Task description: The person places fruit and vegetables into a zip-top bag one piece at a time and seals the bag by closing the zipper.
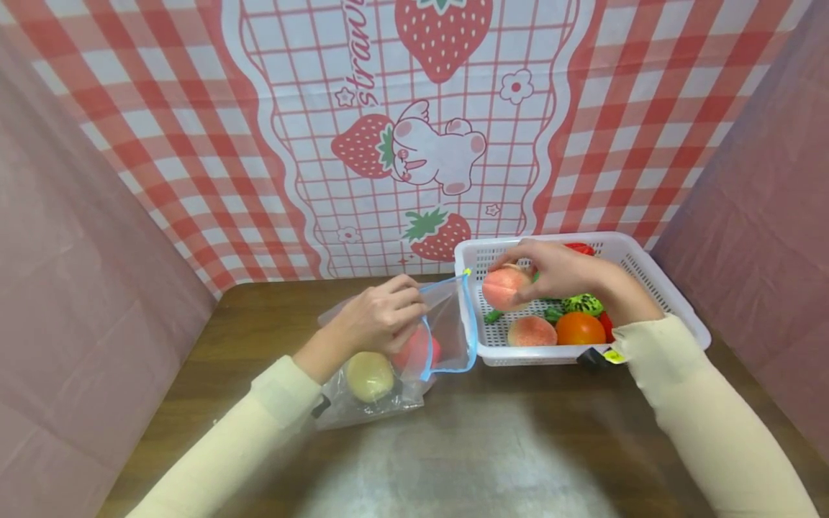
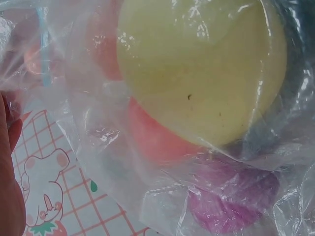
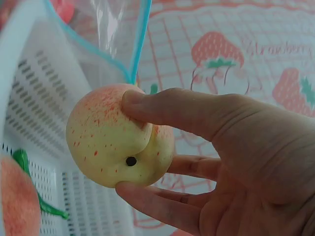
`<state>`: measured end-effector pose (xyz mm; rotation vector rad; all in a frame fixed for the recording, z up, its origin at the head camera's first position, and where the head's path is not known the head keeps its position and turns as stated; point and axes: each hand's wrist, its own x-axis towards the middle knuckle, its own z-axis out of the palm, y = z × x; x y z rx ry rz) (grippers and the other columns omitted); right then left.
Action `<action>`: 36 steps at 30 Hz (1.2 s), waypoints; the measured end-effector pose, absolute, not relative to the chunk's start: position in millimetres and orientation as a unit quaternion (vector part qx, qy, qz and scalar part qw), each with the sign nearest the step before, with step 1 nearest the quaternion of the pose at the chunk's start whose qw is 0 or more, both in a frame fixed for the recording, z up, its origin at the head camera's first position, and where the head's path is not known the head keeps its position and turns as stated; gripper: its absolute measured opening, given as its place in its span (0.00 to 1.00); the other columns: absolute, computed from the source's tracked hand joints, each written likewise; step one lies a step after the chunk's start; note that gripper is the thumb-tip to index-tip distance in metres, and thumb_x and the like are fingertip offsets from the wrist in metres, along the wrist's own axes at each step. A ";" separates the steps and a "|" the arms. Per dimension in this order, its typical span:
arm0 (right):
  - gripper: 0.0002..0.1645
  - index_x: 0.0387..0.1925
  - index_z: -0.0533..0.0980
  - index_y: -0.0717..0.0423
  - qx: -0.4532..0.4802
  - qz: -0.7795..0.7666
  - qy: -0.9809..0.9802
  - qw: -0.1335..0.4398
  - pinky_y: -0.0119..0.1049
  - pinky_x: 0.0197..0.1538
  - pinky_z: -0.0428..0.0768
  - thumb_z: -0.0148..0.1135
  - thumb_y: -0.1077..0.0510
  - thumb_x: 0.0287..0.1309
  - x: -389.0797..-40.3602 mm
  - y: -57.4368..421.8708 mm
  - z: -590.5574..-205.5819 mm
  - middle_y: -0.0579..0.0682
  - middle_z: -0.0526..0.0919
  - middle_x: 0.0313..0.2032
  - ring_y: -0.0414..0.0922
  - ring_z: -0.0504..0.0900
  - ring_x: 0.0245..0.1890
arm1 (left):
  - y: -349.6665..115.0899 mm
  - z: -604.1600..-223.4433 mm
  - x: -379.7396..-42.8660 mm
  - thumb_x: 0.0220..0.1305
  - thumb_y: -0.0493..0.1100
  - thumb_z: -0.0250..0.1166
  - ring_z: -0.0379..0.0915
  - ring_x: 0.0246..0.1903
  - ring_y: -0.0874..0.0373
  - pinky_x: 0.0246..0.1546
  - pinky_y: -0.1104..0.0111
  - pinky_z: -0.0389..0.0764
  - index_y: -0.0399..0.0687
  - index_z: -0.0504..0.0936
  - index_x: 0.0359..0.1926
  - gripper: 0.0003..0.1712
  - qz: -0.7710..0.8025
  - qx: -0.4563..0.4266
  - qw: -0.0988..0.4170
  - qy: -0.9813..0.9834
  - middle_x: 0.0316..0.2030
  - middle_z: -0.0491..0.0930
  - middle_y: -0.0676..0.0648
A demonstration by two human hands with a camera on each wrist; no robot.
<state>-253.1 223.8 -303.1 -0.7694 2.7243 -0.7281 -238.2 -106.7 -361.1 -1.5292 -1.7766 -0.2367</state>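
Observation:
My right hand [image 1: 563, 270] holds a peach [image 1: 505, 288] over the left part of a white plastic basket [image 1: 670, 291]. In the right wrist view, thumb and fingers grip the peach [image 3: 106, 140] from both sides. With curled fingers, my left hand [image 1: 382, 313] grips a clear zip bag [image 1: 391, 414], whose blue-edged mouth gapes toward the basket. Inside the bag lie a pale yellow round fruit [image 1: 370, 376] and a pinkish-red one [image 1: 419, 351]. The left wrist view also shows a purple item [image 2: 234, 199] through the plastic, its kind unclear.
Another peach [image 1: 532, 332], an orange [image 1: 581, 329], a green dark-striped piece [image 1: 583, 304] and red pieces [image 1: 579, 249] lie in the basket. A strawberry-print cloth [image 1: 440, 158] hangs behind the wooden table [image 1: 453, 446]. Pink cloth walls [image 1: 745, 165] stand at both sides.

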 end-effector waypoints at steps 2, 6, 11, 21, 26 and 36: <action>0.36 0.60 0.78 0.35 -0.276 -0.245 0.924 0.100 0.55 0.59 0.83 0.79 0.48 0.46 -247.5 219.9 -300.9 0.45 0.77 0.63 0.47 0.73 0.58 | -106.4 -361.0 -238.5 0.51 0.36 0.68 0.81 0.39 0.53 0.41 0.70 0.88 0.43 0.87 0.34 0.07 -0.101 -0.598 0.380 -0.698 0.31 0.87 0.48; 0.36 0.60 0.79 0.36 -0.292 -0.243 0.920 0.095 0.49 0.56 0.84 0.79 0.49 0.46 -238.1 211.7 -296.2 0.44 0.79 0.61 0.46 0.74 0.54 | -105.5 -361.6 -240.5 0.50 0.35 0.67 0.80 0.39 0.53 0.42 0.69 0.87 0.43 0.87 0.33 0.07 -0.117 -0.592 0.372 -0.705 0.32 0.86 0.47; 0.35 0.59 0.78 0.35 -0.304 -0.226 0.922 0.077 0.37 0.45 0.82 0.79 0.49 0.47 -228.1 204.5 -287.6 0.45 0.79 0.54 0.45 0.75 0.45 | -105.2 -361.0 -242.0 0.51 0.35 0.67 0.80 0.40 0.53 0.42 0.70 0.87 0.43 0.87 0.33 0.07 -0.118 -0.582 0.368 -0.715 0.33 0.86 0.47; 0.35 0.60 0.78 0.38 -0.340 -0.230 0.911 0.044 0.32 0.39 0.84 0.79 0.54 0.47 -204.4 176.9 -286.0 0.46 0.77 0.55 0.44 0.76 0.44 | -104.9 -361.9 -242.9 0.51 0.36 0.67 0.80 0.40 0.53 0.43 0.69 0.87 0.43 0.87 0.34 0.08 -0.108 -0.584 0.375 -0.712 0.33 0.87 0.47; 0.36 0.60 0.78 0.38 -0.358 -0.233 0.904 0.017 0.30 0.35 0.84 0.80 0.53 0.46 -200.8 163.6 -298.1 0.46 0.76 0.49 0.42 0.76 0.42 | -104.8 -361.3 -242.7 0.51 0.36 0.67 0.80 0.40 0.53 0.43 0.69 0.87 0.43 0.87 0.34 0.07 -0.106 -0.583 0.376 -0.712 0.33 0.86 0.48; 0.36 0.61 0.77 0.35 -0.355 -0.233 0.905 0.027 0.31 0.36 0.82 0.79 0.52 0.48 -202.3 156.0 -315.6 0.46 0.77 0.56 0.43 0.77 0.42 | -105.9 -360.7 -240.8 0.50 0.36 0.67 0.80 0.39 0.53 0.44 0.69 0.87 0.43 0.87 0.34 0.08 -0.106 -0.583 0.376 -0.712 0.32 0.87 0.48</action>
